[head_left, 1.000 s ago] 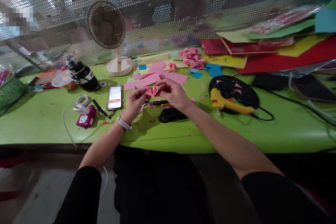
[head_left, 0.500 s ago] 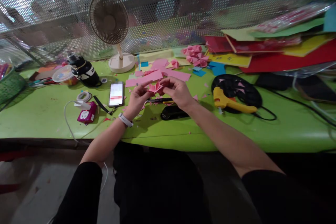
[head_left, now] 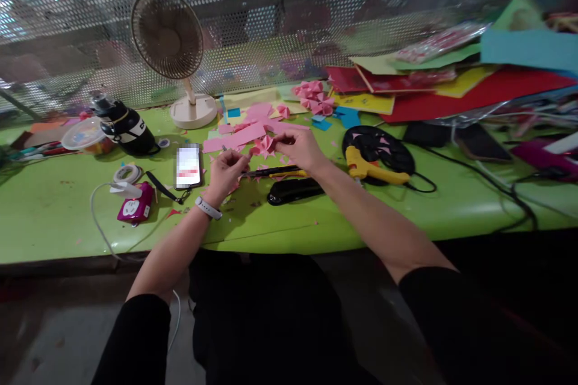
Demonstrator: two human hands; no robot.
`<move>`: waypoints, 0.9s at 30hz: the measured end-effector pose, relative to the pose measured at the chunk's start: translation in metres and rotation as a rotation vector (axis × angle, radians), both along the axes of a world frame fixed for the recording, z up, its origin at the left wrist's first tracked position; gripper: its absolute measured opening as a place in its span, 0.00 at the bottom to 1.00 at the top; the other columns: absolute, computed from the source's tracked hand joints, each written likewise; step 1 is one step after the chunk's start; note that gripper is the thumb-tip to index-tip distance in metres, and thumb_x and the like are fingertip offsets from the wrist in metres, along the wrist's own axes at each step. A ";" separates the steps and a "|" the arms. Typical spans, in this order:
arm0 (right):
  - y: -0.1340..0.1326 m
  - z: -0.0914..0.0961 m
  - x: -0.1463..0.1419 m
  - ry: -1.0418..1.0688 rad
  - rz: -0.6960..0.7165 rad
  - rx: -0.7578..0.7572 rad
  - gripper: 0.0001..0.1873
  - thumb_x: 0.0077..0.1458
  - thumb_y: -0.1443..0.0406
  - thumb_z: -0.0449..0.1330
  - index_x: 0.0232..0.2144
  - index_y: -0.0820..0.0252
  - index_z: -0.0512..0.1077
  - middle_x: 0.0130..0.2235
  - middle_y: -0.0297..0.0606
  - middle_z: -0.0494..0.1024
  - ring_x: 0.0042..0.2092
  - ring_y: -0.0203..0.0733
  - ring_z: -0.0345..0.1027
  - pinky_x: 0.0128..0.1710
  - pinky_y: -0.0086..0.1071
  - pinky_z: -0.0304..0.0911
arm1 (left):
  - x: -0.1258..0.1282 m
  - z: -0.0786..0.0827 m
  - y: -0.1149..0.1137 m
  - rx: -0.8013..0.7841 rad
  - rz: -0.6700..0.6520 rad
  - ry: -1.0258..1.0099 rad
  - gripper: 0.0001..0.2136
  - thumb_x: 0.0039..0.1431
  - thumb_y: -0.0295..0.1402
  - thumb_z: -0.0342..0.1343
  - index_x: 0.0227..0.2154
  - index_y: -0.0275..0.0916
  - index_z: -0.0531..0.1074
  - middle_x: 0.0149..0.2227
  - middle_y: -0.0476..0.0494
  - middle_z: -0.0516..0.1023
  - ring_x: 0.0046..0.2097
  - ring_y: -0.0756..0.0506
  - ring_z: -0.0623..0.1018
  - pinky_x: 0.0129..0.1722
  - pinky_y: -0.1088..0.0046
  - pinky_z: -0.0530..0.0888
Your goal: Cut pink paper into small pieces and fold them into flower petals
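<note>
A folded pink paper flower (head_left: 263, 146) with pointed petals is pinched between the thumb and fingers of my right hand (head_left: 298, 149), over the green table. My left hand (head_left: 228, 171), a white band at its wrist, is beside the flower on the left, apart from it. Its fingers are curled with thumb and forefinger together; whether something small is between them I cannot make out. Under and between the hands lie a cutter with a yellow-and-black handle (head_left: 280, 171) and a black stapler (head_left: 293, 190). Pink paper strips (head_left: 244, 135) lie just behind the hands.
Finished pink paper flowers (head_left: 313, 96) are heaped at the back. On the right, a yellow glue gun (head_left: 374, 168) rests against a black pad (head_left: 383, 147). Coloured sheets (head_left: 451, 87) are stacked beyond. Leftward are a phone (head_left: 188, 165), a fan (head_left: 192, 111), a bottle (head_left: 129, 128) and a purple plug adapter (head_left: 136, 204).
My left hand has come off the flower and drawn away to the left, its fingers curling in. My right hand keeps the flower. The view has shifted toward the right.
</note>
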State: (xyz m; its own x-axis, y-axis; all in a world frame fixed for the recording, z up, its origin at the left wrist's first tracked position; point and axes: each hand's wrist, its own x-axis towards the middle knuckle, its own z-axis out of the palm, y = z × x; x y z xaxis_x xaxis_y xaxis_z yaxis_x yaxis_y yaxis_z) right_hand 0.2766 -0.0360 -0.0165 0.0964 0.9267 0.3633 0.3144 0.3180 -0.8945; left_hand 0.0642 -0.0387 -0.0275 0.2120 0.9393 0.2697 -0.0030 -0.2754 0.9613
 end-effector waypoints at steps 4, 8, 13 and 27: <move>0.025 0.003 0.034 -0.023 -0.202 -0.069 0.04 0.44 0.71 0.67 0.28 0.63 0.79 0.24 0.34 0.77 0.26 0.36 0.67 0.30 0.32 0.65 | -0.004 0.003 0.006 0.100 0.069 -0.078 0.16 0.57 0.45 0.63 0.25 0.37 0.70 0.21 0.51 0.73 0.23 0.54 0.73 0.24 0.78 0.70; 0.045 -0.006 0.058 -0.084 -0.319 -0.266 0.07 0.48 0.73 0.66 0.33 0.67 0.80 0.26 0.35 0.77 0.26 0.32 0.64 0.31 0.29 0.63 | -0.003 0.002 -0.005 0.302 -0.092 0.217 0.18 0.62 0.43 0.59 0.22 0.37 0.69 0.18 0.52 0.68 0.19 0.55 0.64 0.19 0.78 0.60; 0.055 -0.015 0.075 -0.116 -0.368 -0.348 0.10 0.51 0.72 0.66 0.38 0.74 0.79 0.31 0.43 0.80 0.27 0.31 0.64 0.31 0.28 0.62 | 0.006 0.006 -0.030 0.621 -0.385 0.592 0.17 0.65 0.38 0.53 0.20 0.37 0.68 0.20 0.50 0.70 0.21 0.54 0.65 0.23 0.74 0.60; 0.043 -0.015 0.091 -0.408 -0.395 -0.486 0.17 0.57 0.68 0.64 0.47 0.76 0.78 0.41 0.56 0.82 0.29 0.32 0.67 0.35 0.29 0.62 | -0.011 0.018 0.001 0.464 0.173 0.396 0.18 0.64 0.41 0.55 0.20 0.39 0.66 0.17 0.51 0.65 0.20 0.54 0.61 0.21 0.75 0.56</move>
